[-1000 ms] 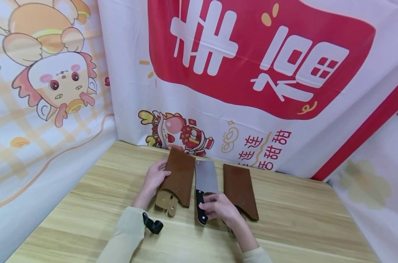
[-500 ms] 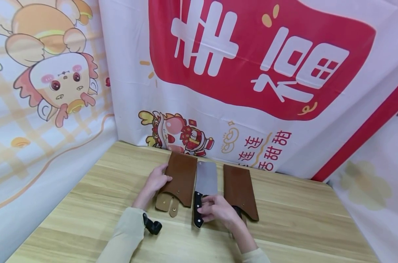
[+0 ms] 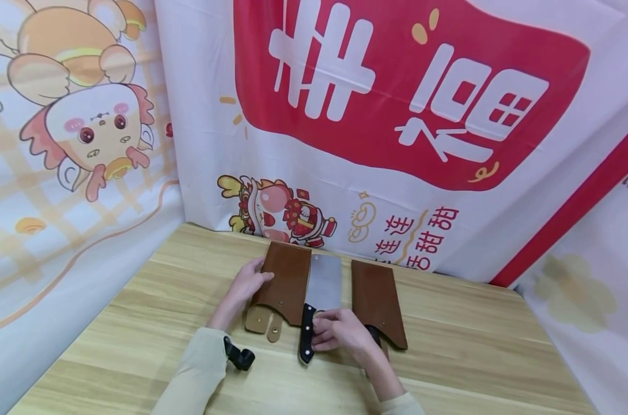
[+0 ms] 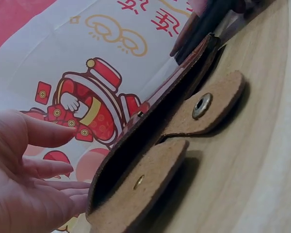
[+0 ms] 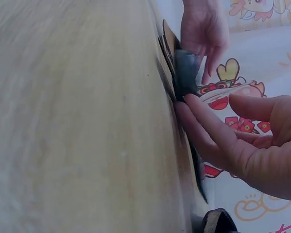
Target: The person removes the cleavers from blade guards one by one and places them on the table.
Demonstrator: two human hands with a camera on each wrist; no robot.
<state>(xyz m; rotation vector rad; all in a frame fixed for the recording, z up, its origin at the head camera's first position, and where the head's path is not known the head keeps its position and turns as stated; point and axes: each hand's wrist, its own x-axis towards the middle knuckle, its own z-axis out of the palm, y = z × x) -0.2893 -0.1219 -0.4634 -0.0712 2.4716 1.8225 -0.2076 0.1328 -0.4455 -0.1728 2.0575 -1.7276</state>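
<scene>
A cleaver with a broad grey blade [image 3: 325, 282] and a black riveted handle [image 3: 306, 337] lies flat on the table, its handle toward me. My right hand [image 3: 342, 333] is at the handle's right side; in the right wrist view its fingertips [image 5: 189, 104] touch the handle and the thumb stands apart. To the cleaver's left lies a brown leather sheath [image 3: 287, 281], its mouth and tan snap flaps [image 4: 203, 109] toward me. My left hand [image 3: 245, 282] is at that sheath's left edge, fingers loosely extended; no grip shows in the left wrist view.
A second brown sheath [image 3: 378, 300] lies right of the cleaver, a black handle [image 3: 374, 334] protruding from its mouth, partly hidden by my right arm. The wooden table [image 3: 475, 346] ends at a printed cloth backdrop [image 3: 210, 132]. A black wrist mount [image 3: 239, 353] sits on my left sleeve.
The left sheath has come down flat and slightly toward me, as my left hand loosened from it. The cleaver's handle has swung left with my right fingers pushing at it.
</scene>
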